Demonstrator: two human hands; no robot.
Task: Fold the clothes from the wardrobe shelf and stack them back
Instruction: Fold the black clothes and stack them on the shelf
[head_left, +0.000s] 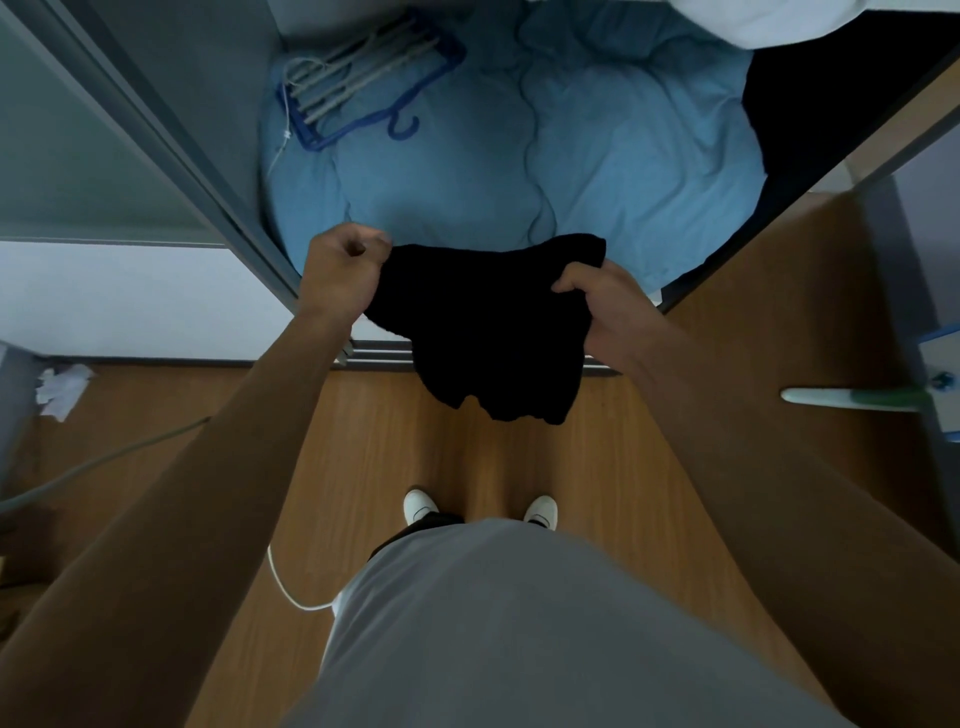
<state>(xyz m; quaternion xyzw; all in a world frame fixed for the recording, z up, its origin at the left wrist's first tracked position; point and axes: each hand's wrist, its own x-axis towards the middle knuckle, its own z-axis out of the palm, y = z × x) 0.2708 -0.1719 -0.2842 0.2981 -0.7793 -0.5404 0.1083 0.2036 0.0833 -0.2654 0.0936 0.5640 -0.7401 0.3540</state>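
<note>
Black garment (483, 322) hangs in the air on the near side of the blue quilt (597, 156). The left hand (345, 265) and right hand (597, 301) grip its top corners with curled fingers (569, 283). Folding seems barely begun; next, bring the halves together evenly.

I have both bare arms stretched forward, running in from the lower corners toward the middle. My left hand (345, 267) is balled tight, its back toward me, gripping one edge of the black garment (488, 327). My right hand (597, 306) curls its fingers round the opposite edge, roughly level with the left.
</note>
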